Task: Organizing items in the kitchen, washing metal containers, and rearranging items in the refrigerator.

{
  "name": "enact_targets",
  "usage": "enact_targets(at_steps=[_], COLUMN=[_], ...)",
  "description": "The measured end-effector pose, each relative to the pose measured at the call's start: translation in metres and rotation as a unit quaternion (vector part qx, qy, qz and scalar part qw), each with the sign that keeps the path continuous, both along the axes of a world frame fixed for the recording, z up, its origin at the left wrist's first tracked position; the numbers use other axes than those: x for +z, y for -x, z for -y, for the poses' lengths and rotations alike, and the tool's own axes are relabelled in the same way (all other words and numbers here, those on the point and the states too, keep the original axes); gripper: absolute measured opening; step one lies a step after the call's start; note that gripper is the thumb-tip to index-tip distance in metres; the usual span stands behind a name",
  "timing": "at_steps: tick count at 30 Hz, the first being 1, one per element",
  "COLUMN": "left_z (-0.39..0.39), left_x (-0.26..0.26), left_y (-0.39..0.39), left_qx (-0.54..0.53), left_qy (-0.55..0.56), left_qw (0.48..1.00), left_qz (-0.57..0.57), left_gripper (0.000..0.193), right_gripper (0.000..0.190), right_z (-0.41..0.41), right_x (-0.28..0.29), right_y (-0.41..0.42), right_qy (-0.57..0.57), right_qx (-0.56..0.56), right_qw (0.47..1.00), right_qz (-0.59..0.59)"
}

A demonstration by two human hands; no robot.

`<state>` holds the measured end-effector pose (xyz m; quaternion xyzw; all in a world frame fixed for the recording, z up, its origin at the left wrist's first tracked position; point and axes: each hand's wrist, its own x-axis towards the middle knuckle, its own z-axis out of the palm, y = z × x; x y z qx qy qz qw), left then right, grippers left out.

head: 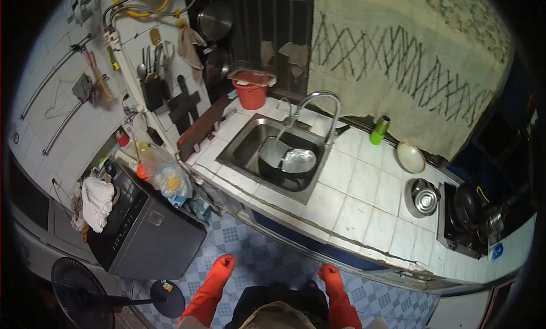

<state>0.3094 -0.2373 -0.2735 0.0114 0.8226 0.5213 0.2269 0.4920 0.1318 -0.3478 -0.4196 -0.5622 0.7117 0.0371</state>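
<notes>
Both my hands wear long red rubber gloves and hang low, apart from each other, over the tiled floor. My left hand [226, 263] is curled and nothing shows in it. My right hand [329, 271] is near the counter's front edge, its fingers bent, touching nothing that I can see. Ahead, a stainless steel sink [243, 147] holds a dark pot [271, 152] under a running stream of water. Beside it in the sink lies a dark-rimmed vessel with a shiny silver inside [299, 160]. The curved chrome faucet [318, 94] rises behind the basin.
White tiled counter [354, 192] carries a red bucket [251, 94], green bottle [379, 130], pale bowl [410, 157], metal pot [422, 197] and stove [452, 239]. At left are a dark appliance [158, 235] and a black fan [79, 292]. Knives [184, 103] hang on the wall.
</notes>
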Motion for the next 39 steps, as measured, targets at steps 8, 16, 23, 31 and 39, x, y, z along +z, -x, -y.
enact_targets(at_steps=[8,16,23,31,39], left_z=[0.077,0.005,-0.033,0.046,0.057], left_x=[-0.040,0.046,0.128,0.099,0.083], left_y=[0.039,0.162,0.259,0.312,0.385], left_qx=[0.250,0.169,0.158,0.277,0.088], left_qy=[-0.068,-0.079,-0.022,-0.099,-0.241], left_qw=[0.966,0.983,0.987,0.943,0.965], left_qz=[-0.013,-0.009,0.013,-0.157,-0.058], left_gripper=[0.036,0.039,0.042,0.024,0.027], right_gripper=[0.032,0.055,0.049,0.031,0.027], right_z=[0.067,0.055,0.086,0.125,0.131], right_x=[0.114,0.127,0.170,0.153,0.173], right_y=[0.212,0.360,0.509,0.570,0.608], right_qy=[0.009,0.020,0.008,0.047,0.037], right_qx=[0.102,0.066,0.220,0.267,0.183], right_qw=[0.984,0.995,0.970,0.947,0.970], right_qz=[-0.146,-0.067,-0.104,-0.173,-0.155])
